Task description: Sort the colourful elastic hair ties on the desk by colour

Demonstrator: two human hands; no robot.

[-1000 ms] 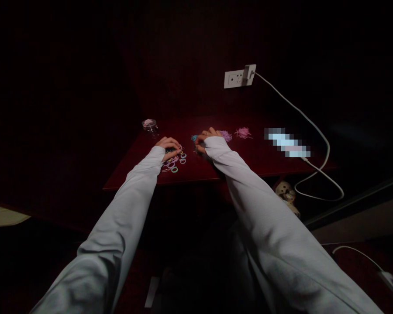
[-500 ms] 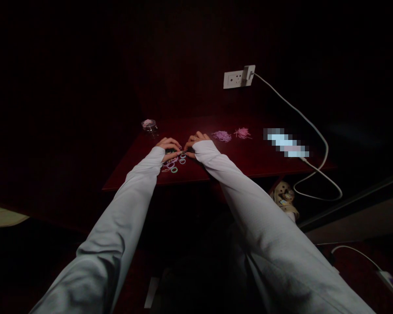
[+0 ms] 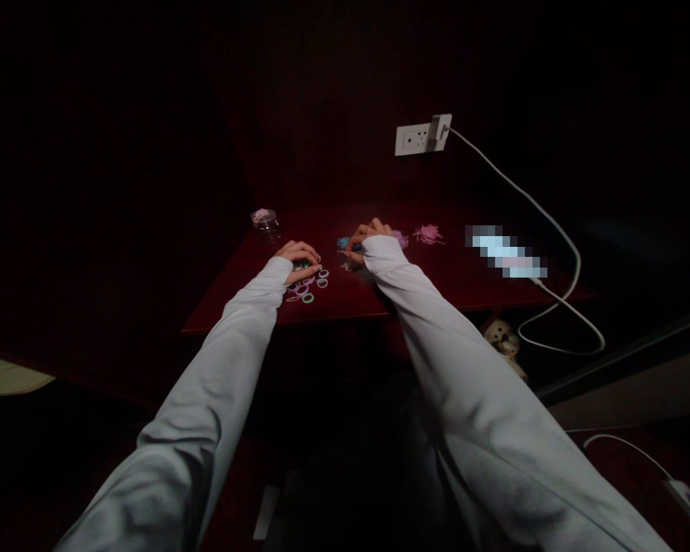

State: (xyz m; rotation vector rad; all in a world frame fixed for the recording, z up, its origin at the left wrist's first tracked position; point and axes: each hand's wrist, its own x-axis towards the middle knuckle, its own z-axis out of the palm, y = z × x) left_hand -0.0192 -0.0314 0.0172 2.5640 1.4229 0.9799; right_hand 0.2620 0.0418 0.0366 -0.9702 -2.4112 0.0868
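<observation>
On the dark red table (image 3: 253,303), my left hand (image 3: 297,257) rests with curled fingers over a loose heap of small coloured rings, which look like hair ties (image 3: 303,290). Its thumb and forefinger come close together; what lies between them is too small to make out. Farther right, my right hand (image 3: 370,238) bends its fingers in a pinch beside a blue pile (image 3: 343,243) and a few pale bits (image 3: 346,265). Whatever those fingertips hold cannot be made out. The right hand partly covers a purple pile (image 3: 401,238).
A clear jar (image 3: 265,222) with pink contents stands at the back left. To the right lie a pink pile (image 3: 428,234) and a blurred-out device (image 3: 503,252). Its white cable (image 3: 529,199) loops past the table's edge up to a wall socket (image 3: 415,139).
My right hand has moved right, away from the left hand, uncovering the blue pile and pale bits and covering part of the purple pile. The left hand has stayed over the rings.
</observation>
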